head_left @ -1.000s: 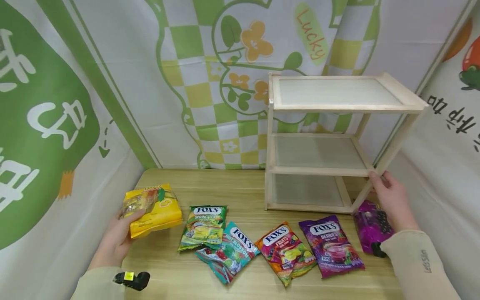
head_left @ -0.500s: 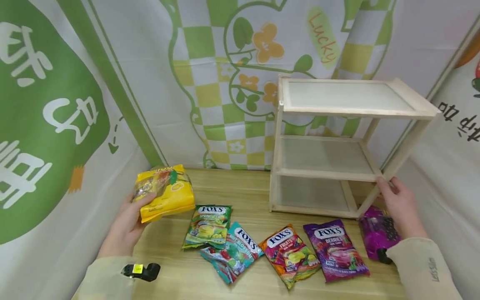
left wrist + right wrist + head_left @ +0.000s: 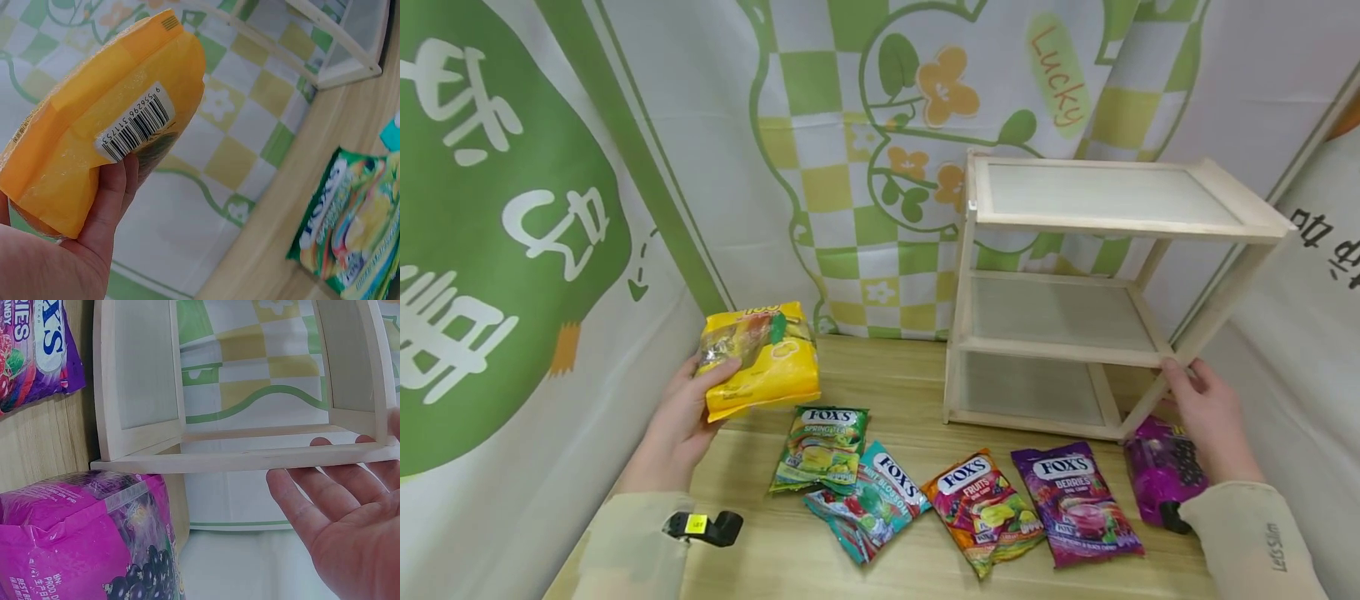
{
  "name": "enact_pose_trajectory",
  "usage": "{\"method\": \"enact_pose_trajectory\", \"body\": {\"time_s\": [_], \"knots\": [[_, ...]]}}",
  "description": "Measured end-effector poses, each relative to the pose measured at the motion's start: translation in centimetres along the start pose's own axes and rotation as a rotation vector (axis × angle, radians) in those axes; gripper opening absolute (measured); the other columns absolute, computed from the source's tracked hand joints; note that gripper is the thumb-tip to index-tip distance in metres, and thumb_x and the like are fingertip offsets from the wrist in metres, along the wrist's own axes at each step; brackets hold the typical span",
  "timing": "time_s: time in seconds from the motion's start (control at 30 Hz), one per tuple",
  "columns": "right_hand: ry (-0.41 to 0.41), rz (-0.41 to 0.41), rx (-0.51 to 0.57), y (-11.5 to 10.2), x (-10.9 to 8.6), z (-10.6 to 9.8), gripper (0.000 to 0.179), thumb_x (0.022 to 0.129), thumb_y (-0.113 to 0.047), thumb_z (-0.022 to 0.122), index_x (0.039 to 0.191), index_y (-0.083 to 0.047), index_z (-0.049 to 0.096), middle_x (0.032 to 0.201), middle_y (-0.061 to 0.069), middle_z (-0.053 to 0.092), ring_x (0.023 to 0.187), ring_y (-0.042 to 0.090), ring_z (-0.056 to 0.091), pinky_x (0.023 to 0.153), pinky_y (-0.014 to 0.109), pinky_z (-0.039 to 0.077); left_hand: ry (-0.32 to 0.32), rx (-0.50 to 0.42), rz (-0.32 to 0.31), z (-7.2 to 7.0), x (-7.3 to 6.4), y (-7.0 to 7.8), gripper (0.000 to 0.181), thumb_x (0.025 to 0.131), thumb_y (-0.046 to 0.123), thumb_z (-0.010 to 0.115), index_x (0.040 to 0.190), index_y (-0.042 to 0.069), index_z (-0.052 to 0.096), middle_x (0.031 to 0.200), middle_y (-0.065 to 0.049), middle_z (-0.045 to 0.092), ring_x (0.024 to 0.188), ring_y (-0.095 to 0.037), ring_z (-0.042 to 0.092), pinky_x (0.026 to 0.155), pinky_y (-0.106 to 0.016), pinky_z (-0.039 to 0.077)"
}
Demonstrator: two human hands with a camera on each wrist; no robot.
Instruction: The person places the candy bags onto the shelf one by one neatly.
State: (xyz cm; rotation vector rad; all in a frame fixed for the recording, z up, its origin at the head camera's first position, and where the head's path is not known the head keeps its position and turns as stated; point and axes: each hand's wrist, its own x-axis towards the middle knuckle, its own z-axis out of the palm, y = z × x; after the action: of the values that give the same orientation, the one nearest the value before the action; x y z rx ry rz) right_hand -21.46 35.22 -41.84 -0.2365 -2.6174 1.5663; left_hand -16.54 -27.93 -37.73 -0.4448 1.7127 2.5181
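Packet of plump yellow plastic [image 3: 775, 371] has moved from ten o'clock of the green FOX'S plastic bag [image 3: 820, 450] to eleven, clasped in the curled left hand [image 3: 687, 412]. Its printed top points to twelve; its long axis, foreshortened, seems to run seven to one in the left wrist view. At the packet's three o'clock, the right hand [image 3: 1210, 410] curls round a post of the pale wooden three-tier shelf [image 3: 1060, 312].

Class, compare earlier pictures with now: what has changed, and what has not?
The left hand has moved the yellow bag, still gripped, right and up in the head view. The right hand stays on the wooden rack; the Fox's packets lie as before.
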Motion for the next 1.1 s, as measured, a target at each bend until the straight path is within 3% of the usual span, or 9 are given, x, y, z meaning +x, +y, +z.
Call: {"method": "enact_pose_trajectory", "body": {"time_s": [0.5, 0.53, 0.63, 0.73, 0.77, 0.83, 0.9, 0.97, 1.1], "knots": [[0.012, -0.006, -0.012, -0.2, -0.1, 0.1, 0.08, 0.107, -0.056, 0.035, 0.162, -0.001, 0.016, 0.154, 0.039, 0.033, 0.083, -0.013, 0.052, 0.107, 0.072, 0.036, -0.07, -0.026, 0.07, 4.4, -0.4, 1.7, 0.078, 0.099, 0.02, 0.07, 0.158, 0.018, 0.018, 0.132, -0.003, 0.051, 0.104, -0.01, 0.065, 0.087, -0.023, 0.059], [0.015, -0.007, -0.014, -0.2, -0.1, 0.1, 0.08, 0.107, -0.055, 0.035, 0.161, 0.0, 0.016, 0.154, 0.039, 0.034, 0.086, -0.008, 0.055, 0.107, 0.072, 0.036, -0.07, -0.025, 0.074, 4.7, -0.4, 1.8, 0.077, 0.099, 0.02, 0.07, 0.157, 0.018, 0.019, 0.131, -0.003, 0.051, 0.105, -0.01, 0.066, 0.088, -0.023, 0.059], [0.019, -0.01, -0.024, -0.2, -0.1, 0.2, 0.079, 0.107, -0.055, 0.035, 0.161, 0.0, 0.016, 0.153, 0.039, 0.034, 0.104, 0.022, 0.064, 0.107, 0.072, 0.037, -0.075, -0.023, 0.086, 5.4, -0.4, 2.1, 0.076, 0.099, 0.02, 0.07, 0.156, 0.018, 0.02, 0.132, -0.003, 0.051, 0.106, -0.01, 0.065, 0.089, -0.023, 0.059], [0.019, -0.013, -0.036, -0.2, -0.1, 0.3, 0.079, 0.107, -0.055, 0.034, 0.161, 0.001, 0.017, 0.153, 0.038, 0.035, 0.123, 0.044, 0.053, 0.107, 0.07, 0.038, -0.081, -0.031, 0.094, 6.0, -0.5, 2.2, 0.076, 0.098, 0.02, 0.071, 0.156, 0.018, 0.021, 0.134, -0.004, 0.05, 0.106, -0.011, 0.064, 0.089, -0.023, 0.059], [0.018, -0.014, -0.038, -0.2, -0.1, 0.3, 0.079, 0.107, -0.054, 0.033, 0.161, 0.001, 0.017, 0.153, 0.038, 0.035, 0.121, 0.042, 0.055, 0.107, 0.07, 0.038, -0.085, -0.034, 0.096, 6.1, -0.5, 2.3, 0.077, 0.098, 0.02, 0.071, 0.156, 0.018, 0.021, 0.134, -0.005, 0.05, 0.107, -0.012, 0.064, 0.089, -0.024, 0.059], [0.016, -0.017, -0.036, -0.1, -0.1, 0.3, 0.079, 0.107, -0.054, 0.034, 0.161, 0.001, 0.018, 0.153, 0.038, 0.035, 0.109, 0.026, 0.062, 0.107, 0.07, 0.038, -0.094, -0.046, 0.102, 6.5, -0.5, 2.4, 0.077, 0.098, 0.019, 0.072, 0.157, 0.018, 0.022, 0.135, -0.005, 0.049, 0.108, -0.013, 0.064, 0.089, -0.024, 0.059], [0.014, -0.02, -0.037, 0.0, 0.0, 0.2, 0.079, 0.107, -0.054, 0.034, 0.161, 0.001, 0.018, 0.153, 0.038, 0.036, 0.099, 0.008, 0.059, 0.106, 0.07, 0.039, -0.103, -0.055, 0.108, 6.8, -0.5, 2.5, 0.078, 0.097, 0.02, 0.072, 0.158, 0.018, 0.022, 0.136, -0.006, 0.049, 0.109, -0.014, 0.064, 0.09, -0.024, 0.059], [0.019, -0.024, -0.041, 0.1, 0.0, 0.2, 0.079, 0.107, -0.054, 0.034, 0.161, 0.001, 0.019, 0.151, 0.039, 0.037, 0.095, 0.0, 0.054, 0.105, 0.071, 0.039, -0.113, -0.064, 0.114, 7.2, -0.5, 2.6, 0.078, 0.097, 0.02, 0.073, 0.157, 0.019, 0.024, 0.137, -0.006, 0.05, 0.11, -0.014, 0.064, 0.09, -0.025, 0.059], [0.035, -0.035, -0.047, 0.2, 0.1, 0.2, 0.078, 0.107, -0.054, 0.034, 0.16, 0.003, 0.02, 0.15, 0.041, 0.038, 0.115, 0.038, 0.057, 0.105, 0.074, 0.037, -0.14, -0.085, 0.129, 8.1, -0.7, 3.0, 0.075, 0.096, 0.02, 0.074, 0.155, 0.019, 0.028, 0.138, -0.007, 0.05, 0.111, -0.015, 0.064, 0.09, -0.025, 0.059]]}}
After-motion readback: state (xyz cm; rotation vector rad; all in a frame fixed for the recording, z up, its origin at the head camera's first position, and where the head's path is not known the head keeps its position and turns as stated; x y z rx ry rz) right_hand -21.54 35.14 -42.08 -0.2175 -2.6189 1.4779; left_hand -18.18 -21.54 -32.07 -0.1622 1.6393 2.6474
